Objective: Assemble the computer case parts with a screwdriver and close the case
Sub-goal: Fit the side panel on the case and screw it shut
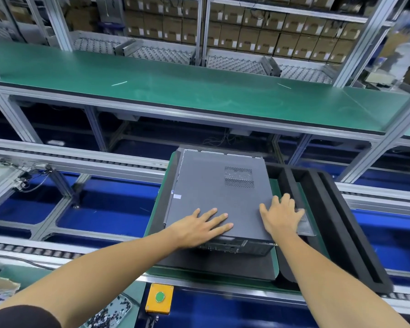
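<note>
Two hands are lying flat on one grey computer case [219, 197], both with straight, spread fingers and gripping nothing. The left hand [200, 227] is pressing on the near part of the case's top panel, and the right hand [281, 215] is resting on the near right corner of it, its fingers reaching over the right edge. The hands are apart from each other. The case is lying on its side on a black foam pad [213, 263], which is sitting on a green tray [273, 261]. The top panel is plain dark grey, with one perforated vent area [238, 176] toward the far right and one small white sticker [177, 196] at the left edge. To the right of the case, one black foam holder [336, 223] with long slots is standing. Near left of the case, one yellow box with a green button [159, 298] is showing, and beside it a heap of small dark screws [109, 316].
</note>
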The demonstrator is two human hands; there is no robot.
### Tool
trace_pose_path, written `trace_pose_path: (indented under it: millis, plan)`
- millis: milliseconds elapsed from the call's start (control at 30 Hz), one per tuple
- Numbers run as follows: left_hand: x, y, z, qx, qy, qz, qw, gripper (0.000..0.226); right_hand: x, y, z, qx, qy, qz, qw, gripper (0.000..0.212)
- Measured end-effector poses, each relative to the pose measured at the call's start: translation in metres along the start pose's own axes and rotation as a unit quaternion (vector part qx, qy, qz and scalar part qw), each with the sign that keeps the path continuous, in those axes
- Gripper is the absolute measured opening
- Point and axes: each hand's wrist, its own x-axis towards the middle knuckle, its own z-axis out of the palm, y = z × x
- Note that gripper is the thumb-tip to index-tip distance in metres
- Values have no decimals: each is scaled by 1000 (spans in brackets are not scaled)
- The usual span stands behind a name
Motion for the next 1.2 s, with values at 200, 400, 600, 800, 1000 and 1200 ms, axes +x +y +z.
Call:
trace_pose_path:
  millis: [200, 400, 600, 800, 1000, 1200]
  plan:
    - [-3, -6, 10, -10, 0, -16, 1000, 88, -4, -10, 20, 105, -72, 19, 992, 74]
    - [1, -19, 12, -36, 49, -32, 998, 64, -2, -13, 15, 116, -73, -42, 990, 70]
    - [4, -19, 18, -77, 72, -64, 992, 61, -2, -11, 13, 180, -112, -54, 976, 64]
    - [0, -29, 11, -137, 65, -79, 985, 76, -7, 11, 16, 242, -147, -86, 955, 67]
    - [-38, -54, 26, -154, 75, -234, 957, 90, -18, 43, 17, 260, -224, -213, 915, 98]
    - [-46, -50, 27, -255, 69, -287, 921, 104, -25, 41, 11, 241, -216, -188, 927, 100]
